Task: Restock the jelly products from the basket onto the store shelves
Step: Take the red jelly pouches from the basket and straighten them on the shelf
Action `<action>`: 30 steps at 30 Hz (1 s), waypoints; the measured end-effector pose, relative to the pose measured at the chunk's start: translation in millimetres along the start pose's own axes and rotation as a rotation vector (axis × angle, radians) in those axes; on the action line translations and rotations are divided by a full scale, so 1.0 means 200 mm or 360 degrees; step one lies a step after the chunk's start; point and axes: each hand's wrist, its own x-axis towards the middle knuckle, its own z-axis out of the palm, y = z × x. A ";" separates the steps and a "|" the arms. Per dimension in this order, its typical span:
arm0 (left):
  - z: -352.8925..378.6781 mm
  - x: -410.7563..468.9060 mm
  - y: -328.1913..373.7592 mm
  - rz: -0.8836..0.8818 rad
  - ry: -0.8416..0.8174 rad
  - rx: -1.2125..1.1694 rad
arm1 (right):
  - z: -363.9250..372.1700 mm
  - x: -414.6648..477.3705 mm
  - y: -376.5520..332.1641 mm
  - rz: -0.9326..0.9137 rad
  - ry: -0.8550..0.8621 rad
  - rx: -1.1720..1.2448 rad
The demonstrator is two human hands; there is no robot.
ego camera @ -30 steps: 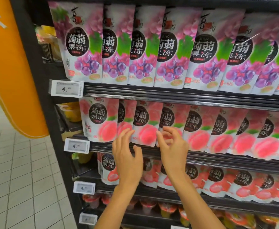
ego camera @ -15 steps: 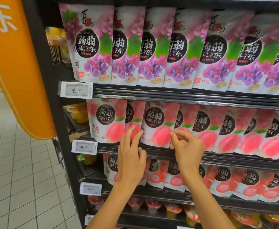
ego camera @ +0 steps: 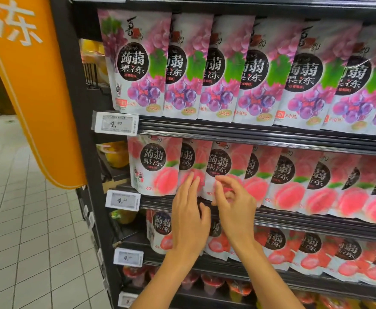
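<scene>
Left hand (ego camera: pixel 189 219), fingers straight, tips on pink peach-print jelly pouch (ego camera: pixel 190 159), right hand (ego camera: pixel 235 208), fingers loosely curled at neighbouring peach pouch (ego camera: pixel 222 161), grip unclear, both pouches upright on black metal shelf (ego camera: pixel 305 224), purple grape-print pouches (ego camera: pixel 222 70) above, white tiled floor (ego camera: pixel 26 230) at left

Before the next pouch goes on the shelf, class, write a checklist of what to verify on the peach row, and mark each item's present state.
1. Left hand flat on the second peach pouch: ok.
2. Right hand gripping the third peach pouch: cannot tell, fingers curl before it.
3. Peach row upright, labels facing out: ok.
4. Grape pouches kept apart, one row up: ok.
5. Basket at hand: cannot tell, out of view.
</scene>
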 end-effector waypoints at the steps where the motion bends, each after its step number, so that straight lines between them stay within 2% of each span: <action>1: -0.01 0.00 0.00 -0.0007 0.0044 -0.0044 | 0.02 0.01 0.00 0.0021 -0.0074 -0.0013; 4: -0.07 0.04 -0.02 -0.0068 0.0289 -0.0155 | 0.10 0.04 -0.03 0.0056 -0.0210 -0.0144; 6: -0.12 0.07 -0.05 -0.0101 0.0469 -0.0159 | 0.14 0.06 -0.04 0.0079 -0.0182 -0.0139; 8: -0.16 0.09 -0.08 -0.0160 0.0520 -0.0100 | 0.16 0.07 -0.06 0.0153 -0.0143 -0.0090; 12: -0.20 0.10 -0.15 -0.0272 0.0347 0.0134 | 0.17 0.07 -0.07 0.0224 -0.0087 -0.0144; 21: -0.19 0.05 -0.16 -0.0153 0.0156 0.0242 | 0.07 0.03 -0.05 0.0149 0.0089 -0.0105; 30: -0.19 0.06 -0.17 -0.0175 0.0168 0.0248 | 0.11 0.03 -0.04 0.0204 -0.0129 -0.0036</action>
